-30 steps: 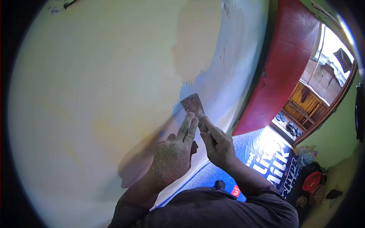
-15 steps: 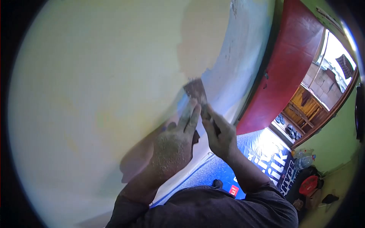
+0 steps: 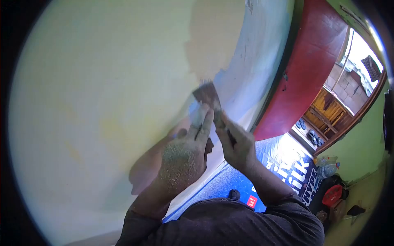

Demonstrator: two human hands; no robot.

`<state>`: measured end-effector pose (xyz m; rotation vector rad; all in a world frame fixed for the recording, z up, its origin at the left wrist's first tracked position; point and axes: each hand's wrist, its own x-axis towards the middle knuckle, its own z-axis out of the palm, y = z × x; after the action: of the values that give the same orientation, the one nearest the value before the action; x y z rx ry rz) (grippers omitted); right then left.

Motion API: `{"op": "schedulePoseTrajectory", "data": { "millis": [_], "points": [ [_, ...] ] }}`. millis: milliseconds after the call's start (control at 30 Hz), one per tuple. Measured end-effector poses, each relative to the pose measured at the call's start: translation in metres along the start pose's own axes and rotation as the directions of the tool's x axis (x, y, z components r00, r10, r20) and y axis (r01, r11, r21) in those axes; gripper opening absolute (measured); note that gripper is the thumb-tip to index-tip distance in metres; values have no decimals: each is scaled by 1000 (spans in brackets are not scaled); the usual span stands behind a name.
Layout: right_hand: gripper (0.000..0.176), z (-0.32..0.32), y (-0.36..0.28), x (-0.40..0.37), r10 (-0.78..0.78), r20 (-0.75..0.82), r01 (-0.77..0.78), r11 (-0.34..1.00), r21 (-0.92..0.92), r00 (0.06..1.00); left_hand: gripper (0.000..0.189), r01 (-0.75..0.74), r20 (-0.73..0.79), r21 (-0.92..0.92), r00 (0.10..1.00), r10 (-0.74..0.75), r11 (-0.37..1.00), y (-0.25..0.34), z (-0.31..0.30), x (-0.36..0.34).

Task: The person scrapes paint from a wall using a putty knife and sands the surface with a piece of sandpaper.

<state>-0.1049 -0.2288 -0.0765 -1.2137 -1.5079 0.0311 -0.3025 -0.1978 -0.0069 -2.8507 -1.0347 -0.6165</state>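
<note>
Both my hands are on a paint scraper, its wide dark blade lying against the wall. My left hand, dusted with pale flakes, presses two outstretched fingers along the blade. Below them, a bit of the dark handle sticks out beside the palm. My right hand is closed at the scraper's neck from the right. Small loose bits show at the blade's front edge, where the pale yellow paint meets a bluish bare strip.
A red door stands at the right, beside a doorway with shoes outside. Blue printed sheeting covers the floor. Plastic bottles and a red item sit by the green wall.
The scraper and both hands have shifted slightly up and left along the wall. My grip looks the same, and the view has turned a little.
</note>
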Motion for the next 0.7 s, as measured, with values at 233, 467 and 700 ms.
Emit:
{"op": "schedulePoseTrajectory", "data": {
  "millis": [233,467,700],
  "points": [
    [52,1,5,-12,78,44,-77,997,-15,996,79,1,-20,-6,1000,-1,1000,-4,7,-5],
    [50,18,26,-42,97,32,-97,995,17,995,82,31,99,-34,995,-27,999,-4,26,-17],
    [49,7,5,-16,117,33,-120,984,133,993,85,26,7,-12,1000,-26,1000,0,11,-10]
  ]
}}
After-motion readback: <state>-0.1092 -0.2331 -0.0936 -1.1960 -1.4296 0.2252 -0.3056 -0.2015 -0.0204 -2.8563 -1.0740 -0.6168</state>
